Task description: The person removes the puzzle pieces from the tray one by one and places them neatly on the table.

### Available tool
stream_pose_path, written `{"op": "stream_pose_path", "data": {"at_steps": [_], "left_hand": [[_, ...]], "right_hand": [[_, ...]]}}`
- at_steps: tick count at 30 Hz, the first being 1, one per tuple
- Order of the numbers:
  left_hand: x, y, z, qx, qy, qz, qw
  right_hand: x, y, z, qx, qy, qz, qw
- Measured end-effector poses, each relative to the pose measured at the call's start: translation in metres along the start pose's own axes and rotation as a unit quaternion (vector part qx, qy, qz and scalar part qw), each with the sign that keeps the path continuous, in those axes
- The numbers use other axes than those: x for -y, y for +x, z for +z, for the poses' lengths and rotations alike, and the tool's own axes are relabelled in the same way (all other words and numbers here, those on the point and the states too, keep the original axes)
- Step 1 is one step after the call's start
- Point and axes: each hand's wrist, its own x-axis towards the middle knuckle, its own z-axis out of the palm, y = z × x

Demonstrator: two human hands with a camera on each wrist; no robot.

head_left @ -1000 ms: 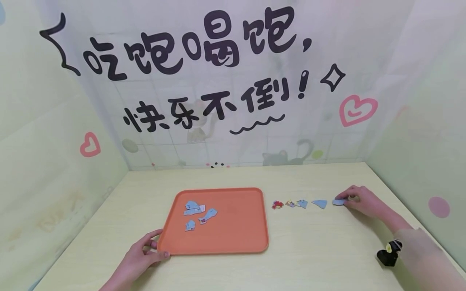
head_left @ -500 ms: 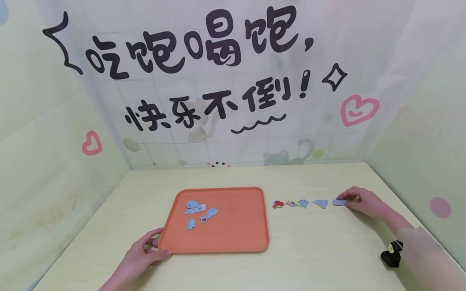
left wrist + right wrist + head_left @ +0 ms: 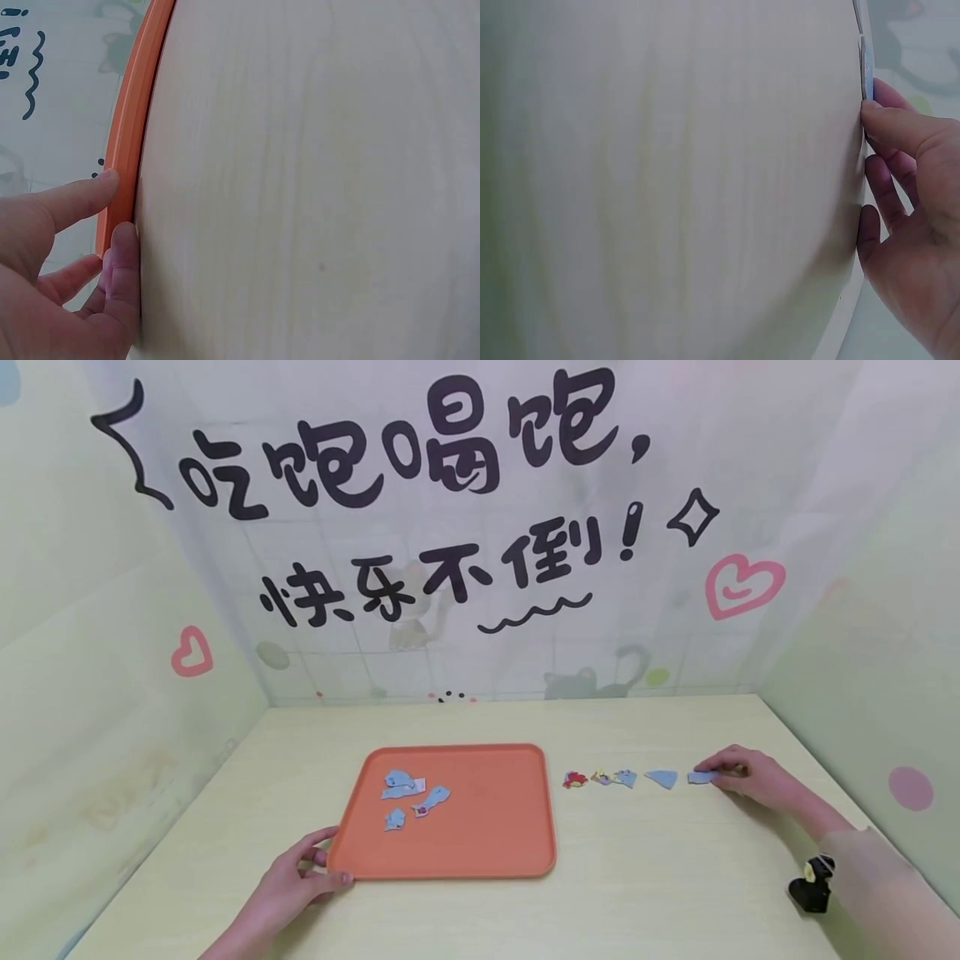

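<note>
My left hand grips the near left corner of an orange tray, thumb along the front edge and fingers at the left side. In the left wrist view its fingertips press against the rim. My right hand pinches the edge of a small flat blue puzzle piece, between thumb and index finger, low over the table. This piece is seen edge-on in the right wrist view. It stands at the right end of a row with a blue triangular piece, a blue piece, a yellowish piece and a red piece.
Several more blue pieces lie on the tray's left half, some overlapping. A small black object is beside the right sleeve. Printed curtain walls enclose the pale wooden table at the back and both sides.
The whole scene shifts very slightly in the head view. Both hands keep their places, the left at the tray corner and the right on the blue puzzle piece.
</note>
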Motion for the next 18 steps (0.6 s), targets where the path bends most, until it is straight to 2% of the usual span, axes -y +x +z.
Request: {"op": "stream_pose_path", "data": {"at_steps": [18], "left_hand": [[-0.0012, -0.0013, -0.0010, 0.003, 0.002, 0.005, 1.0000]], "right_hand": [[-0.0016, 0.0003, -0.0002, 0.016, 0.010, 0.029, 0.9994]]}}
